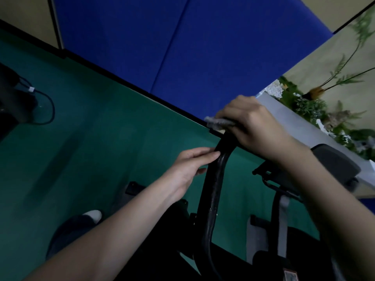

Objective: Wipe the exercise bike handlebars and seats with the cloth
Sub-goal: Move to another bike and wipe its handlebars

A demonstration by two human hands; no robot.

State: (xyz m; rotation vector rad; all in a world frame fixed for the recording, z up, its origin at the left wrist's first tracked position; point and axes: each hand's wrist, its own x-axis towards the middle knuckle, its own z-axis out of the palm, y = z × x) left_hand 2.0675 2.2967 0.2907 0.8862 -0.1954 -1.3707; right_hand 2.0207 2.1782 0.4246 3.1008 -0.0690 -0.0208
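Note:
A black curved handlebar [211, 191] of the exercise bike rises through the middle of the view. My right hand [255, 126] grips its upper end, with a pale grey cloth [218, 122] wrapped under the fingers and sticking out to the left. My left hand [190, 165] rests against the bar lower down, its fingers straight along the bar's left side. The bike's grey console [332, 165] sits to the right of the bar, partly behind my right forearm. No seat is in view.
Green floor [97, 142] spreads to the left, bordered by blue wall pads [182, 47]. A black machine with a looped cable [48, 110] stands at far left. A grey ledge with plants [316, 110] runs along the right. My shoe [89, 218] is at lower left.

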